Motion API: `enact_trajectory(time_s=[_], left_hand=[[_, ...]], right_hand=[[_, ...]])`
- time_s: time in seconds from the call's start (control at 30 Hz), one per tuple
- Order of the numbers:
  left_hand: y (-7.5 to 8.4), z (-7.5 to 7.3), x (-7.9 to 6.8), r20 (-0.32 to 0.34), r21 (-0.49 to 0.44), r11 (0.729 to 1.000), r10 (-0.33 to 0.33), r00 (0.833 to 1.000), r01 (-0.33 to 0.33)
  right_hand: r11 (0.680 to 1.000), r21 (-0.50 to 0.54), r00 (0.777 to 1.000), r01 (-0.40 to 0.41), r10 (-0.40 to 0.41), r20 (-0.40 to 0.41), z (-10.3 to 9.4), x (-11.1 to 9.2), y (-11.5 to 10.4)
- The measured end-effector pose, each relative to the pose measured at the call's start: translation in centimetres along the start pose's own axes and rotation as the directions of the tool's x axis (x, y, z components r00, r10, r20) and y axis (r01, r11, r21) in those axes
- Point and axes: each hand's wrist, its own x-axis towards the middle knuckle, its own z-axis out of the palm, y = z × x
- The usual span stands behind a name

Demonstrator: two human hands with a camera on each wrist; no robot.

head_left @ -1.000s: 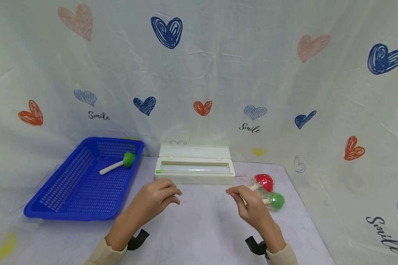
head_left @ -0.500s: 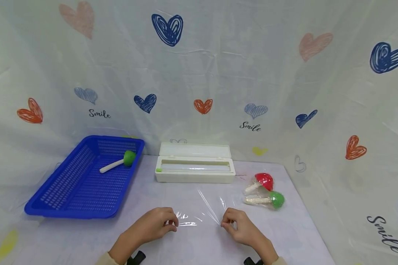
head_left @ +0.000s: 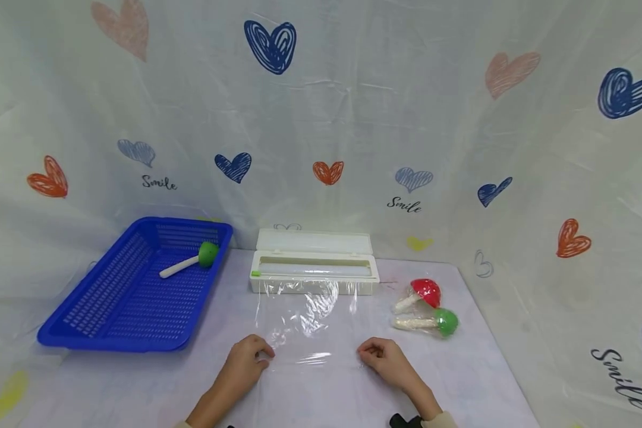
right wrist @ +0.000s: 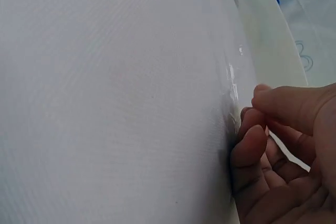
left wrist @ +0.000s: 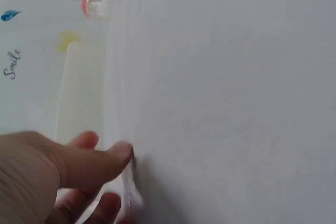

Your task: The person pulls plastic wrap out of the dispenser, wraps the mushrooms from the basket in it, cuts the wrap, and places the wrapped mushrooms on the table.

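A sheet of clear cling film (head_left: pixel 310 333) runs from a white dispenser box (head_left: pixel 314 286) toward the person, low over the table. My left hand (head_left: pixel 246 364) pinches its near left corner between thumb and fingers. At the near right corner, my right hand (head_left: pixel 387 362) pinches the film the same way. In the left wrist view the thumb (left wrist: pixel 100 165) presses the film's edge beside the fingers. The right wrist view has the curled fingers (right wrist: pixel 249 150) at the shiny film edge. The box lid (head_left: pixel 314 241) stands raised, with the roll (head_left: pixel 315 270) visible inside.
On the left a blue plastic basket (head_left: pixel 128 303) holds a green-capped toy mushroom (head_left: pixel 207 254). Right of the box lie a red-capped mushroom (head_left: pixel 427 291) and another green-capped mushroom (head_left: pixel 446 323), both wrapped in clear film. A heart-printed curtain (head_left: pixel 348 119) hangs behind the table.
Both hands have come back from near the box toward the person, drawing the film out over the table. Most recently the left hand shifted slightly left, and the sheet looks more spread.
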Motion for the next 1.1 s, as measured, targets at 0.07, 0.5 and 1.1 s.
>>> enact_trajectory(time_s=[0.07,0.5,1.1], left_hand=[[-0.2,-0.1,-0.3,-0.036,0.038,0.998,-0.041,0.998,0.043],[0.7,-4.8,-0.1,0.067,0.062,0.998,-0.033,0.997,0.029],[-3.4,-18.0,8.4,-0.415,0.084,0.923,0.375,0.829,-0.375]], right_hand=[[1.000,-0.012,1.000,-0.011,0.011,-0.017,0.0,0.0,-0.1],[0.961,-0.220,0.975,-0.166,0.127,-0.181,0.9,-0.8,-1.6],[0.940,-0.304,0.976,-0.157,0.100,-0.194,1.6,-1.0,-1.5]])
